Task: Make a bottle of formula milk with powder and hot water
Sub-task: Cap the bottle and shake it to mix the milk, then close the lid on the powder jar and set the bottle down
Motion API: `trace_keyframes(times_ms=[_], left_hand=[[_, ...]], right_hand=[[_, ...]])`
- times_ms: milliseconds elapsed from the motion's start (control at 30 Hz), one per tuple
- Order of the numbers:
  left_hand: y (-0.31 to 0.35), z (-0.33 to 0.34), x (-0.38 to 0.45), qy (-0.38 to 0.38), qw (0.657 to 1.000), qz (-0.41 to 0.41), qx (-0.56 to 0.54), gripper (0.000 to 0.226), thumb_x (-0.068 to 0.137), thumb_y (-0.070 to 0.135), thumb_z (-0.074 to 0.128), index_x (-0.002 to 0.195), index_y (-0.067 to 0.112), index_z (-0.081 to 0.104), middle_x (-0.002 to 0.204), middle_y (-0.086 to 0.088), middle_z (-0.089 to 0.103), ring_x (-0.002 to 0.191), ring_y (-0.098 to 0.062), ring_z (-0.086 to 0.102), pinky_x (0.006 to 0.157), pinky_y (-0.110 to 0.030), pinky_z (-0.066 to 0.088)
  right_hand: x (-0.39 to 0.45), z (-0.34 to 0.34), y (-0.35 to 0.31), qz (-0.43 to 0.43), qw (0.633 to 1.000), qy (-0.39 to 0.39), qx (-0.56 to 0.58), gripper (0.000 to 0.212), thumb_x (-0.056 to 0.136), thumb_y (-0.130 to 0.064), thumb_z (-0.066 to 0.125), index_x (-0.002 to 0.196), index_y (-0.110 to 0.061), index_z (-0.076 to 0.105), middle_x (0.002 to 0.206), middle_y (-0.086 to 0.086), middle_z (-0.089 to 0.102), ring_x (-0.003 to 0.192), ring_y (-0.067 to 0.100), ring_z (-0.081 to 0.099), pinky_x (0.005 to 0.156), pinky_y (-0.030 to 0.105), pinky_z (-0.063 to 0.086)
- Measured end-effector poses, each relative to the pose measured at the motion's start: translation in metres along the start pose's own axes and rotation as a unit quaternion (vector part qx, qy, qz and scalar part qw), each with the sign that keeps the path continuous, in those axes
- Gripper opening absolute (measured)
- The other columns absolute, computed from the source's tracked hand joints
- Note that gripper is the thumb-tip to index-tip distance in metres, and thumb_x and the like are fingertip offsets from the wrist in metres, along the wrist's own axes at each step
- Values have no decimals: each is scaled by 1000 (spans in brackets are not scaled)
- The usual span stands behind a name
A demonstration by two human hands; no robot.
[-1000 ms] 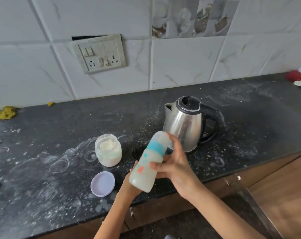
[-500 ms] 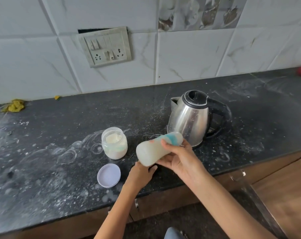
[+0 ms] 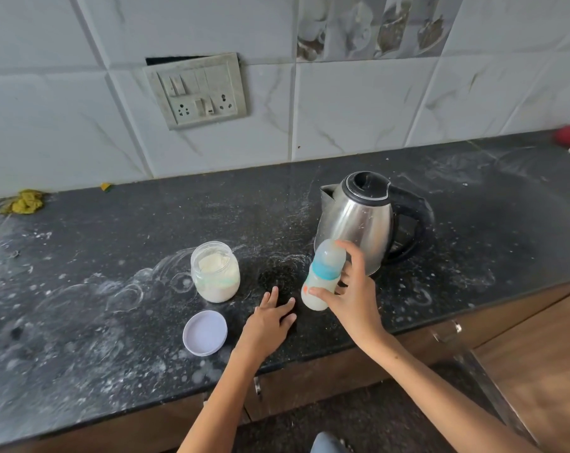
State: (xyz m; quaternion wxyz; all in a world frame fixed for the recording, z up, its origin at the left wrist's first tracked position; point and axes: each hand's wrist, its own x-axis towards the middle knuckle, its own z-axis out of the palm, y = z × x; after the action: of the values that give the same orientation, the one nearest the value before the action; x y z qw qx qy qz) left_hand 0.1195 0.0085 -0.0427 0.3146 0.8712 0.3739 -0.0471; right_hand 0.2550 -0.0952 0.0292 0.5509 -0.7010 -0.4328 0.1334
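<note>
My right hand [image 3: 352,295] grips a capped baby bottle [image 3: 322,276] with a blue collar and milky white liquid inside. The bottle is nearly upright, just in front of the steel electric kettle [image 3: 358,220], and its base is at or just above the counter. My left hand [image 3: 270,318] rests flat on the dark counter [image 3: 80,305] to the left of the bottle, fingers spread and holding nothing. An open glass jar of white powder [image 3: 215,271] stands further left. Its round white lid [image 3: 205,332] lies in front of it.
White powder smears cover the dark counter. On the tiled wall behind is a switch and socket plate [image 3: 197,89]. A yellow cloth [image 3: 25,201] lies at the back left and a red item [image 3: 569,135] at the far right. Wooden cabinet fronts [image 3: 522,354] are below the counter edge.
The bottle went from tilted, to lying sideways, to nearly upright and lower by the kettle. My left hand let go of it and dropped flat onto the counter.
</note>
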Motion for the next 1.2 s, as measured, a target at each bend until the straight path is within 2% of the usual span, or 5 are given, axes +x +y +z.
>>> trace_keyframes(times_ms=[400,567,733,967,1200], left_hand=[[2,-5,-4,-7,1000,3,-4,46,101,38,35,147,35,28,161,0,0,148,-18,-2,117,-43,19],[-6,-13,-38,142,986,63,-65,42,97,32,50,139,31,46,151,-1,38,140,-18,34,106,-36,42],[-46,-25,-90,354,934,-17,51,37,77,31,77,111,17,69,110,-3,69,99,-27,65,85,-41,50],[-85,-31,-91,295,941,-148,80,91,50,62,82,124,13,62,122,-5,66,111,-28,61,95,-44,43],[-69,-34,-90,359,921,-140,-60,77,51,66,72,112,20,62,103,8,69,99,-17,64,91,-36,43]], right_hand=[[-20,15,48,29,997,-11,-70,85,69,-19,88,136,-26,36,131,-11,53,122,8,55,94,39,56],[-57,20,41,-106,978,64,-166,65,72,-5,82,126,-12,46,126,8,54,111,22,58,80,33,58],[-62,70,22,-175,969,-71,-158,39,80,-11,76,113,-14,56,115,2,58,102,15,60,75,21,56],[-36,121,23,-145,951,-194,-195,35,81,-20,76,112,-17,60,117,-2,59,104,13,62,72,24,59],[-20,120,11,-33,928,-357,-102,61,82,-17,75,134,-27,47,135,-9,54,125,5,48,106,33,45]])
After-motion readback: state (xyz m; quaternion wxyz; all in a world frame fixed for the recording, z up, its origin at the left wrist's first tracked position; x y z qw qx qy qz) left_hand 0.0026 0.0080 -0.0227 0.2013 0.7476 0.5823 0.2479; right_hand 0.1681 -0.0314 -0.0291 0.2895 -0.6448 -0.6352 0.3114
